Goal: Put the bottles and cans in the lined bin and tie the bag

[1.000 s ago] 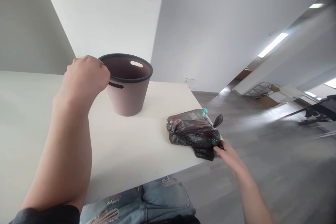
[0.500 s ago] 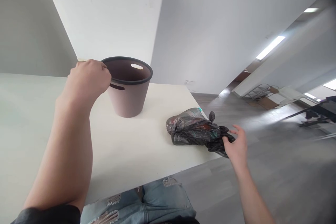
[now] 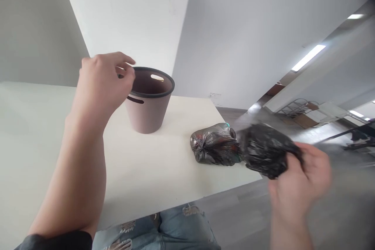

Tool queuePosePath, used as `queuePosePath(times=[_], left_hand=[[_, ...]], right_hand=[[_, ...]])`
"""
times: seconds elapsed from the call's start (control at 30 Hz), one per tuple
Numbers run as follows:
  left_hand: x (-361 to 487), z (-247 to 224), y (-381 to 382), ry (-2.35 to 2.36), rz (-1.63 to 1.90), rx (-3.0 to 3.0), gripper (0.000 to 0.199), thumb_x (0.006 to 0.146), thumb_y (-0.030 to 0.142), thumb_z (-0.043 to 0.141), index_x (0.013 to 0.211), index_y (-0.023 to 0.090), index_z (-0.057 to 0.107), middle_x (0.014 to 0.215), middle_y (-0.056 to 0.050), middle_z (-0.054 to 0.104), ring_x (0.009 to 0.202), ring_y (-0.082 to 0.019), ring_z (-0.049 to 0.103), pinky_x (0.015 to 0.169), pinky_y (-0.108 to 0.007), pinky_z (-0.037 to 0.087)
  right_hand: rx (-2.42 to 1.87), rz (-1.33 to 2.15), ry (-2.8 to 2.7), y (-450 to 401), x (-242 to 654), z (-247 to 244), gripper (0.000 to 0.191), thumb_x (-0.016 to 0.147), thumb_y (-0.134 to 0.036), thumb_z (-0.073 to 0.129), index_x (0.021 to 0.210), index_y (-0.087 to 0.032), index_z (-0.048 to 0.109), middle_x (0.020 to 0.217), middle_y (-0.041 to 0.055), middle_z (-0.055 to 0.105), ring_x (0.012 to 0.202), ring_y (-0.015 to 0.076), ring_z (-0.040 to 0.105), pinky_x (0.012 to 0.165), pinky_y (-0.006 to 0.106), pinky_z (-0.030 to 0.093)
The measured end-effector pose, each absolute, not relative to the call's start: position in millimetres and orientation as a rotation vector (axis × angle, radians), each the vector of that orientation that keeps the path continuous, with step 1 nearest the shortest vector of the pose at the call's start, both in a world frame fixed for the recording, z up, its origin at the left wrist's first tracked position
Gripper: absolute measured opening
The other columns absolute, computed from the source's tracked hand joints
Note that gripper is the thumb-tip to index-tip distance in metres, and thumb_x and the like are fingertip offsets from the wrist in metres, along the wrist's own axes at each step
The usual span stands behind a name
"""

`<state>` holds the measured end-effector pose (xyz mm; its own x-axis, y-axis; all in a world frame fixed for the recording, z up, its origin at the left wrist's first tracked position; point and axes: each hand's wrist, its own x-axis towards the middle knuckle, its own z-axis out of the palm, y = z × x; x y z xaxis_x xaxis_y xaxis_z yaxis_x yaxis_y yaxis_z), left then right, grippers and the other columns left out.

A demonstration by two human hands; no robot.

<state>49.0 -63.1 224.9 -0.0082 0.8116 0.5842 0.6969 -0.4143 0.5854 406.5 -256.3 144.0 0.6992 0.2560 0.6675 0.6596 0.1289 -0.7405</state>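
My left hand [image 3: 107, 76] hovers at the near-left rim of a mauve plastic trash bin [image 3: 148, 115], fingers bent and apart with nothing in them. The bin stands upright, with a dark rim and cut-out handles; its floor is hidden. My right hand [image 3: 303, 175] pinches a crumpled black plastic bag [image 3: 265, 150] between thumb and fingers, held up over the table's right edge. Left of that lies a filled, gathered black garbage bag [image 3: 215, 144] with coloured contents showing through. Blur hides whether the two bags are joined.
The white table [image 3: 152, 175] ends just under the filled bag, with grey floor [image 3: 234, 215] beyond. My jeans [image 3: 178, 228] are close to its front edge. A pale pillar [image 3: 125, 15] rises behind the bin. Racks and boxes [image 3: 304, 121] stand far right.
My right hand has lifted the loose black bag up and to the right, away from the filled one. My left hand has loosened from the bin's rim, its fingers now raised and spread.
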Motion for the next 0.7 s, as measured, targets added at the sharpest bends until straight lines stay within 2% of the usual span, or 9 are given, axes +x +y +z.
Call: queuePosePath(times=[0.03,0.07,0.13,0.2,0.27,0.33,0.47,0.6,0.7], left_hand=[[51,226,-66,1.472,1.432,2.119,0.028,0.098,0.033,0.058,0.114,0.026,0.080,0.101,-0.005,0.078,0.101,-0.026,0.070,0.100,-0.041,0.053],[53,227,-69,1.306,1.397,2.118,0.024,0.097,0.036,0.062,0.110,0.028,0.081,0.099,-0.004,0.078,0.098,-0.025,0.071,0.095,-0.038,0.055],[57,230,-75,1.006,1.228,2.113,0.025,0.091,0.044,0.073,0.110,0.029,0.082,0.106,-0.004,0.079,0.101,-0.026,0.073,0.092,-0.035,0.058],[62,233,-81,0.825,1.104,2.107,0.043,0.082,0.047,0.084,0.120,0.029,0.079,0.115,-0.006,0.078,0.105,-0.027,0.073,0.095,-0.037,0.059],[66,236,-86,0.780,1.126,2.099,0.058,0.075,0.045,0.091,0.129,0.031,0.075,0.120,-0.006,0.077,0.106,-0.027,0.073,0.096,-0.039,0.060],[69,238,-88,0.816,1.225,2.080,0.053,0.079,0.043,0.088,0.128,0.030,0.074,0.117,-0.006,0.077,0.102,-0.026,0.073,0.092,-0.038,0.060],[66,238,-86,1.011,1.501,1.994,0.022,0.094,0.043,0.071,0.106,0.025,0.078,0.097,-0.004,0.076,0.089,-0.023,0.071,0.077,-0.035,0.057],[53,240,-80,1.212,1.659,1.928,0.033,0.100,0.052,0.061,0.087,0.025,0.073,0.075,-0.002,0.067,0.080,-0.022,0.065,0.062,-0.031,0.049],[47,242,-78,1.331,1.725,1.929,0.034,0.102,0.051,0.059,0.082,0.025,0.069,0.087,-0.003,0.068,0.090,-0.023,0.064,0.065,-0.031,0.049]], right_hand=[[-1.416,-0.134,-0.858,-244,390,150,0.022,0.085,-0.027,0.066,0.106,-0.031,0.070,0.110,0.0089,0.071,0.114,0.0346,0.070,0.109,0.061,0.052],[-1.374,0.064,-0.894,-230,375,157,0.020,0.084,-0.028,0.068,0.104,-0.027,0.069,0.106,0.0074,0.071,0.108,0.0321,0.071,0.103,0.059,0.056],[-1.262,0.354,-0.972,-200,348,171,0.018,0.086,-0.027,0.069,0.103,-0.024,0.069,0.106,0.0057,0.071,0.102,0.0259,0.071,0.093,0.046,0.059],[-1.144,0.498,-1.072,-169,321,186,0.017,0.089,-0.027,0.068,0.106,-0.024,0.069,0.110,0.0050,0.071,0.102,0.0219,0.070,0.087,0.036,0.058],[-1.039,0.543,-1.173,-142,296,202,0.016,0.093,-0.030,0.068,0.108,-0.024,0.069,0.109,0.0040,0.072,0.102,0.0204,0.069,0.083,0.031,0.057],[-0.958,0.575,-1.245,-118,274,215,0.018,0.094,-0.034,0.070,0.109,-0.025,0.069,0.099,0.0027,0.071,0.096,0.0200,0.069,0.079,0.030,0.055],[-0.907,0.664,-1.270,-89,249,232,0.022,0.097,-0.045,0.068,0.098,-0.023,0.072,0.079,0.0003,0.064,0.078,0.0187,0.065,0.065,0.028,0.050],[-0.872,0.616,-1.233,-72,241,238,0.031,0.099,-0.052,0.065,0.088,-0.023,0.070,0.078,0.0006,0.062,0.079,0.0190,0.063,0.065,0.029,0.050],[-0.821,0.556,-1.287,-69,238,240,0.038,0.103,-0.059,0.057,0.100,-0.024,0.072,0.089,0.0028,0.065,0.092,0.0215,0.066,0.077,0.032,0.055]])
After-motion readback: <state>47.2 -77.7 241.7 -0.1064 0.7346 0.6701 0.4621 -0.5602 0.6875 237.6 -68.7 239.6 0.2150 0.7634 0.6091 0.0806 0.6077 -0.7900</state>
